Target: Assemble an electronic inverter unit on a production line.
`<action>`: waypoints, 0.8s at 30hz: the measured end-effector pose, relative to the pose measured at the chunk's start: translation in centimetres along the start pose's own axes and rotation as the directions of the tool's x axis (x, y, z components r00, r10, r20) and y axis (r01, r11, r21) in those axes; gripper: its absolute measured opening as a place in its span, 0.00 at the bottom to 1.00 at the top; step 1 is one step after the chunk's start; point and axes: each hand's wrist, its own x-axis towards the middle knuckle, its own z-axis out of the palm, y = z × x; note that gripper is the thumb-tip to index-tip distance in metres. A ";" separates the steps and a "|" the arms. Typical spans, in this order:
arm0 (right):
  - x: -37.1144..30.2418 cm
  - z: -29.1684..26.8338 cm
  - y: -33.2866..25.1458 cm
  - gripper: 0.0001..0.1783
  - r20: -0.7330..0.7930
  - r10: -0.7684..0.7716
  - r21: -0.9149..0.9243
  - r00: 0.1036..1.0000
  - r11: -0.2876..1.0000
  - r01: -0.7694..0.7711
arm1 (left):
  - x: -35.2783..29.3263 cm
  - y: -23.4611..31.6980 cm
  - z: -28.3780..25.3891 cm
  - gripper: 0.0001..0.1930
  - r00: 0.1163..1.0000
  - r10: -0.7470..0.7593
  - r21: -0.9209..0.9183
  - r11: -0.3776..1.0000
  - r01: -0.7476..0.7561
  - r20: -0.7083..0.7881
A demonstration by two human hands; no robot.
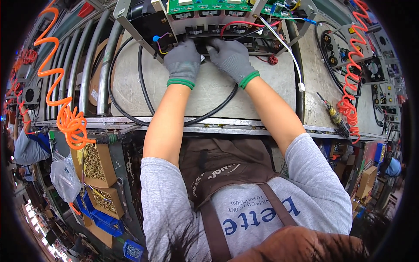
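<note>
Both hands wear grey gloves with green cuffs and reach into the low front of an open metal-framed electrical unit [148,26]. My left hand [182,60] has its fingers curled at the dark lower opening, beside a purple wire with a blue connector [156,38]. Close by on the right, my right hand [232,59] bends its fingers toward the same spot. The fingertips and anything between them are hidden in shadow. A green circuit board [209,6] sits above. Red and black wires cross over the right hand; a white wire [291,54] hangs to the right, near a small red-wound coil [273,60].
A black cable [140,78] loops across the metal worktop [244,102]. Steel rollers [85,65] lie left. Orange coiled hoses [72,122] hang on both sides; a power screwdriver [334,115] lies right. Boxes of brass screws [94,163] and blue bins [104,223] stand lower left.
</note>
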 end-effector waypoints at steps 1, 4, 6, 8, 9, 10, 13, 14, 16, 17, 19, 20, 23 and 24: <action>0.1 -0.3 -0.2 0.15 0.028 -0.001 -0.035 1.000 0.999 0.002 | 0.0 -0.1 0.1 0.06 1.000 -0.001 0.002 1.000 0.001 -0.001; 0.0 -0.3 -0.3 0.15 0.046 -0.024 -0.077 0.999 0.997 0.027 | 0.0 -0.2 0.5 0.05 0.999 -0.008 -0.015 1.000 0.007 -0.043; 0.0 -0.2 -0.4 0.15 0.037 -0.043 -0.088 0.998 0.995 0.046 | 0.4 -0.1 0.7 0.08 0.996 -0.074 -0.081 0.994 0.069 -0.058; 0.1 -0.6 -1.1 0.12 0.026 -0.068 -0.058 0.997 0.996 0.069 | 0.7 -0.2 0.9 0.08 0.994 -0.105 -0.113 0.989 0.100 -0.033; -0.1 -0.3 -1.0 0.12 0.031 -0.069 -0.056 0.997 0.996 0.071 | 0.7 -0.3 0.9 0.08 0.991 -0.131 -0.146 0.981 0.127 -0.013; 0.0 -0.2 -0.9 0.12 0.013 -0.080 -0.058 0.997 0.995 0.081 | 0.7 -0.4 0.9 0.08 0.991 -0.131 -0.146 0.981 0.126 -0.021; 0.2 -0.2 -0.9 0.11 0.001 -0.083 -0.076 0.997 0.994 0.083 | 0.3 -0.2 0.8 0.06 0.995 -0.098 -0.120 0.988 0.094 -0.034; 0.0 -0.3 -1.0 0.11 0.014 -0.072 -0.089 0.997 0.993 0.073 | 0.1 0.0 0.7 0.06 0.988 -0.143 -0.161 0.978 0.134 -0.051; -0.1 -0.6 -1.1 0.11 0.022 -0.075 -0.097 0.997 0.992 0.077 | -0.1 0.2 0.9 0.06 0.981 -0.185 -0.203 0.964 0.169 -0.064; -0.1 -0.6 -1.2 0.10 0.026 -0.079 -0.105 0.997 0.991 0.081 | -0.4 0.3 1.4 0.06 0.966 -0.233 -0.251 0.947 0.199 -0.114; -0.2 -0.5 -1.2 0.10 0.024 -0.080 -0.096 0.997 0.992 0.082 | -0.4 0.2 1.7 0.06 0.948 -0.277 -0.302 0.927 0.220 -0.159; -0.1 -0.5 -1.1 0.10 0.022 -0.085 -0.086 0.996 0.993 0.086 | -0.4 -0.2 1.5 0.06 0.965 -0.233 -0.332 0.926 0.181 -0.123; 0.1 -0.8 -1.0 0.13 0.094 -0.072 -0.149 0.993 0.985 0.085 | -0.8 -0.6 0.8 0.08 0.988 -0.145 -0.401 0.909 0.112 -0.053; 0.0 -0.9 -0.9 0.13 0.090 -0.068 -0.152 0.994 0.985 0.081 | -0.9 -0.6 0.6 0.09 0.994 -0.107 -0.437 0.895 0.089 -0.016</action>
